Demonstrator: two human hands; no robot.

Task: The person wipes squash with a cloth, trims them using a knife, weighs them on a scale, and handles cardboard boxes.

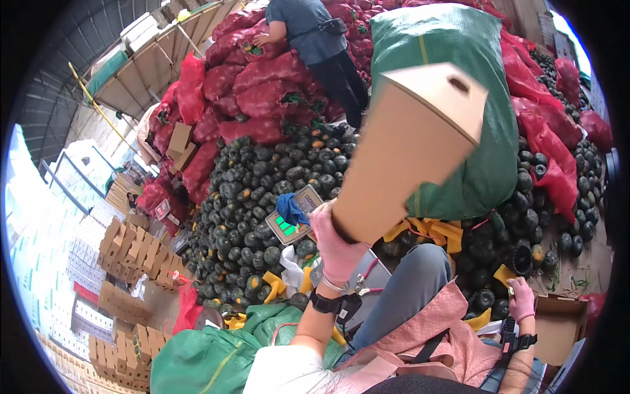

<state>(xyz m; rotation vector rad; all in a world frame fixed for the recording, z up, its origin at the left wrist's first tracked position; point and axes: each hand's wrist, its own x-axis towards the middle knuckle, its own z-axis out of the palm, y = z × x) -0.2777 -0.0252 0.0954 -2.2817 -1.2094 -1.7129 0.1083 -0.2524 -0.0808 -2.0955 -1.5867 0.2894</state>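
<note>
My left hand (pixel 335 238), in a pink glove, is closed on the near end of a brown cardboard box (pixel 400 151). The box is raised and tilted, its far end showing a dark hand hole. At the lower right, my right hand (pixel 522 299), also gloved in pink, has its fingers closed on a small yellow strip (pixel 504 274). Just below that hand stands an open cardboard box (pixel 558 328). Beside my left hand is a weighing scale (pixel 285 228) with a green-lit panel and a blue cloth (pixel 291 209) on it.
Dark green pumpkins (pixel 252 187) lie heaped ahead. Red mesh sacks (pixel 262 85) are stacked behind, where another person (pixel 315 39) leans over. A large green sack (pixel 446 39) stands beyond the raised box. Cardboard boxes (pixel 125 249) line the left. More yellow strips (pixel 436 233) lie around.
</note>
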